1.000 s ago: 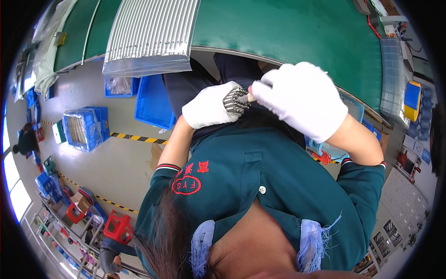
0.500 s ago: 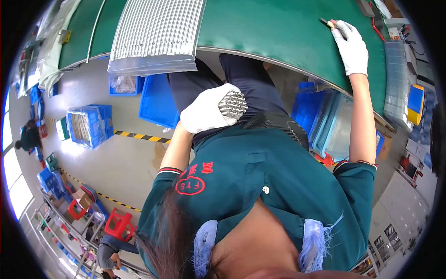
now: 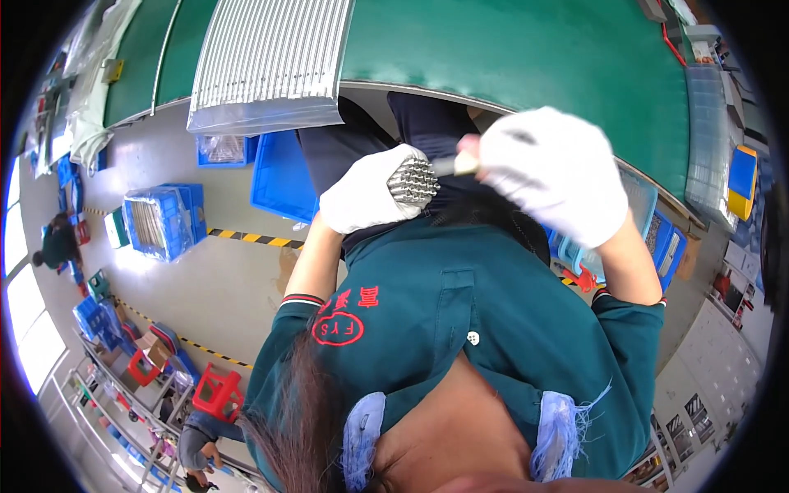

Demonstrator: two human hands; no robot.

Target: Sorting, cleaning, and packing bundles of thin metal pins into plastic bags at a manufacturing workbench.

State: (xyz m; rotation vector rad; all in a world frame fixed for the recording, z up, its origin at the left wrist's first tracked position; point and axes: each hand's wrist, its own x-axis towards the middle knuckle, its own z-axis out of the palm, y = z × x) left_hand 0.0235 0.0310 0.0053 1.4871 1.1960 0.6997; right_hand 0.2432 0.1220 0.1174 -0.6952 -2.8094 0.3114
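Observation:
My left hand [image 3: 360, 195], in a white glove, is closed around a bundle of thin metal rods [image 3: 413, 181] in front of my lap, their rounded ends facing right. A small brush-like tool [image 3: 454, 166] with a pale handle is pinched between the fingers of my gloved right hand [image 3: 555, 177]. Motion smears this tool, so its exact kind is unclear. Its greyish end reaches toward the rod ends; whether it touches them I cannot tell. On the green bench [image 3: 509, 49] ahead lies a row of silver tubes [image 3: 263, 57] in clear plastic wrap, overhanging the near edge.
Blue bins [image 3: 283, 177] stand under the bench, with light-blue trays [image 3: 637, 197] on the right. A plastic-wrapped blue crate [image 3: 160, 220] sits on the floor at left, by striped floor tape [image 3: 256, 239]. A red stool [image 3: 218, 389] and another person [image 3: 197, 444] are at lower left.
My right hand has swung from the bench at the far right in toward the rod bundle, carrying the small tool. My left hand has stayed nearly still around the rods.

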